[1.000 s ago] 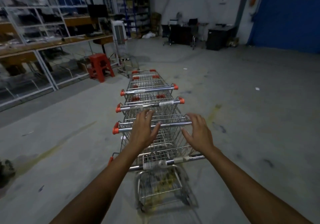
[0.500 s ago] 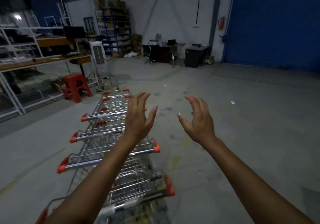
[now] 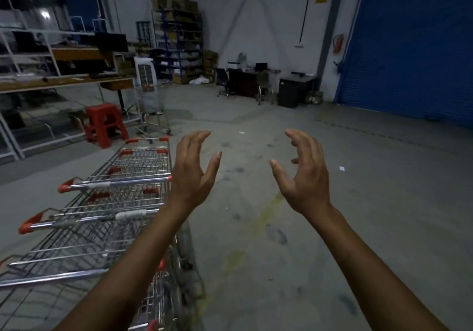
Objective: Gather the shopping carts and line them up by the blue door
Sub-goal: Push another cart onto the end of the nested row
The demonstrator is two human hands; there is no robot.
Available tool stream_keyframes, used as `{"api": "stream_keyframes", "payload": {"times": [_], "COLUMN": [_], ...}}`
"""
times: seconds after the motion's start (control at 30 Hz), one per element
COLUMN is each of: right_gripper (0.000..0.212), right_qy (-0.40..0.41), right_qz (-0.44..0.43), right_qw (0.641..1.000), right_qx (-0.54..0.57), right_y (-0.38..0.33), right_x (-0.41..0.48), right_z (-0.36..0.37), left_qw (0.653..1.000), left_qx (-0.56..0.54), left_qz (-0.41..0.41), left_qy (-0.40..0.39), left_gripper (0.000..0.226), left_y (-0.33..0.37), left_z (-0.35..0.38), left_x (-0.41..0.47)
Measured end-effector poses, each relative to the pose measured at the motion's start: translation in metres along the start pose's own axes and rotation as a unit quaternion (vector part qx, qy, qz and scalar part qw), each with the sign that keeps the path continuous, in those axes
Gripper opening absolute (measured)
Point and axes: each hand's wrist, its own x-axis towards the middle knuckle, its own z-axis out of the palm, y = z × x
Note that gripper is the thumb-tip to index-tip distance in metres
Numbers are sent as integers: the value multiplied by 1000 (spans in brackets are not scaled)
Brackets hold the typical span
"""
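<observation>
Hands are held up in the air above the grey concrete floor [image 3: 358, 215], and nothing is gripped by either. The left hand [image 3: 193, 174] is raised with its fingers loosely curved and its thumb spread wide. The right hand [image 3: 304, 174] is held in much the same way, palm turned inward, with a broad gap kept between the two.

A row of nested shopping carts [image 3: 115, 183] is seen at the lower left, made of chrome wire, with red caps fitted at the handle ends. The row is pointed away from the camera, towards a red stool [image 3: 106, 125] set near a long workbench [image 3: 64, 79]. Part of the row is covered by the left forearm, while the left hand is lifted clear of the handles.

One more cart [image 3: 153, 110], blurred, is placed beyond the row, just before a white air cooler [image 3: 145, 70].

The blue door [image 3: 414, 49] is found at the far right, rolled down shut, well apart from the carts. Between the cooler and the door, shelving [image 3: 179, 36] and a dark desk [image 3: 243, 82] are lined along the white back wall.
</observation>
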Motion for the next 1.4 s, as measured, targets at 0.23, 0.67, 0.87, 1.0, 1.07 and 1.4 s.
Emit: {"api": "stream_keyframes", "payload": {"times": [0.23, 0.67, 0.87, 1.0, 1.07, 1.4], "right_gripper": [58, 58, 56, 55, 53, 51], "right_qy": [-25, -56, -62, -65, -67, -92], "right_qz": [2, -27, -25, -17, -25, -58], "right_qw": [999, 993, 989, 984, 981, 973], "right_qx": [30, 97, 133, 163, 181, 203], "right_y": [89, 260, 340, 404, 439, 627], "right_x": [37, 239, 299, 335, 357, 507], "right_z": [67, 275, 356, 415, 443, 561], "left_qw": [1000, 994, 993, 991, 990, 976], "left_qx": [10, 55, 89, 108, 117, 195], "left_qz": [-20, -46, -60, -64, -64, -93], "left_qy": [22, 77, 42, 40, 40, 12], "left_gripper": [43, 41, 44, 43, 43, 46], "left_y": [-56, -242, -322, -373, -400, -520], "left_z": [73, 205, 277, 334, 367, 531], "left_x": [50, 229, 286, 322, 343, 479]}}
